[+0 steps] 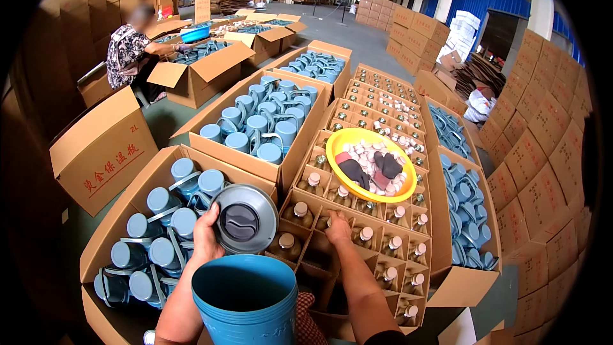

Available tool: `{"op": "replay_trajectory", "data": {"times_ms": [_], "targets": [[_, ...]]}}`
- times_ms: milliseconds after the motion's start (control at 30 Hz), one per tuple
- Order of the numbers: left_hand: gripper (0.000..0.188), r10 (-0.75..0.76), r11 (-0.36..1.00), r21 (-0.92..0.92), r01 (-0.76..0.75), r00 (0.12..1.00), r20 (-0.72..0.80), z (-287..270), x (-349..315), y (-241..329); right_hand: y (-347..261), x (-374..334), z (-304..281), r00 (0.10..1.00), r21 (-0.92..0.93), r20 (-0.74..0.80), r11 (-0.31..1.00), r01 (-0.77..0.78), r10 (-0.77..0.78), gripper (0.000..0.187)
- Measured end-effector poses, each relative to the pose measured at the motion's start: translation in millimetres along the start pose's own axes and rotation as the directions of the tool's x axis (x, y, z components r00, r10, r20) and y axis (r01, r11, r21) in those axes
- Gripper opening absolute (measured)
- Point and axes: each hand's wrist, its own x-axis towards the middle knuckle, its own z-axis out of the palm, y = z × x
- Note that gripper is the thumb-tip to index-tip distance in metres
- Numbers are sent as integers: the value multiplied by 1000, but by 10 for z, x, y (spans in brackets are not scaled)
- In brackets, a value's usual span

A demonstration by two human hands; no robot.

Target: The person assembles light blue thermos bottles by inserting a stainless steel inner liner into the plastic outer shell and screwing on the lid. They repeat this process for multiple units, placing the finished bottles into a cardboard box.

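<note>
My left hand grips the edge of a round grey-blue cap with a dark ridged knob at its centre. Below it an open, empty blue cylindrical thermos shell stands upright near my body, between my forearms. My right hand reaches into a divided carton, its fingers closed around the neck of a glass thermos liner. Other liners with pale stoppers, such as one glass liner, sit upright in the compartments around it. Several front compartments hold no liner.
A yellow basin of pale stoppers and dark gloves rests on the liner cartons. Boxes of blue capped shells stand left; a box of blue parts stands right. A person sits far left by open cartons. Stacked cartons line the right.
</note>
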Motion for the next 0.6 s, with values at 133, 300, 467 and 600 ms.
{"op": "replay_trajectory", "data": {"times_ms": [133, 300, 467, 600], "targets": [[51, -30, 997, -77, 25, 998, -62, 81, 91, 43, -120, 202, -36, 978, 20, -173, 992, 126, -120, 67], [59, -302, 953, 49, 299, 949, 91, -177, 264, -427, -433, -37, -870, 910, 86, -304, 944, 320, -281, 68], [63, -374, 896, -171, 409, 905, 204, 75, 101, -891, -1453, -965, -2136, 757, 2, -345, 806, 592, -555, 79], [62, -157, 957, -157, 243, 892, 425, 572, 35, -827, -2002, -1649, -2649, 352, -131, -359, 420, 898, -864, 56]]}}
